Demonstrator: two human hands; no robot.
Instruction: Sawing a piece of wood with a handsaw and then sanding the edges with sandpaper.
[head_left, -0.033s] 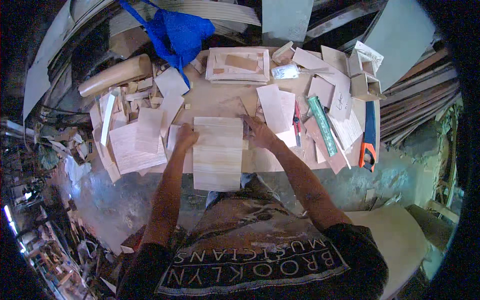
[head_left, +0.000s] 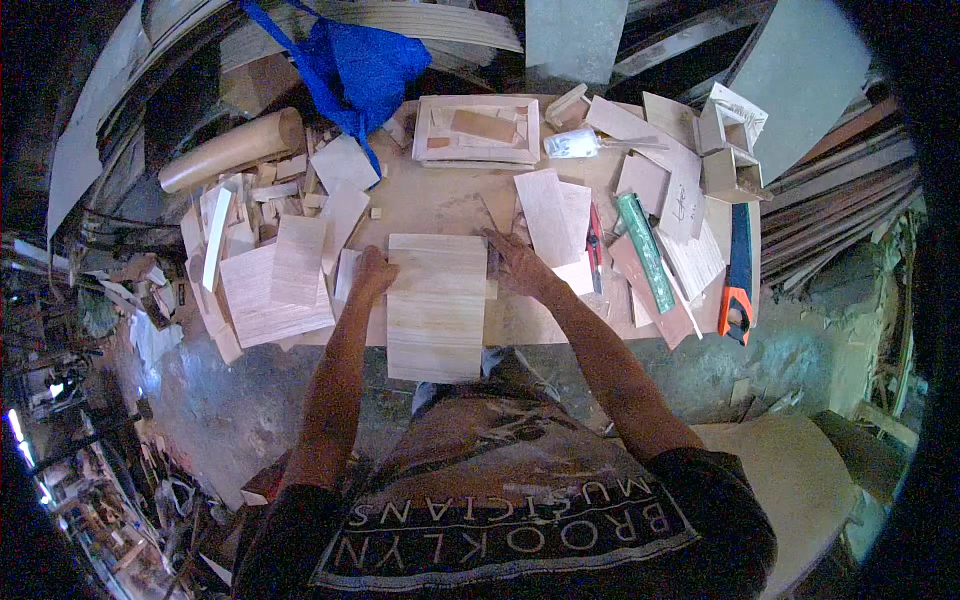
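Note:
A pale rectangular wooden board lies in front of me, its near end reaching past the table's front edge. My left hand is closed on the board's left edge, near its far corner. Beside the right edge, my right hand has its fingers bent together around something small that I cannot make out. A thin dark strip sticks out just beyond those fingers; whether it is held is unclear. Part of another small pale piece shows left of my left hand.
Thin wood panels and offcuts lie left, below a cardboard tube. A framed wooden piece and a blue bag are at the back. To the right are a green ruler-like strip, a red tool and a handsaw.

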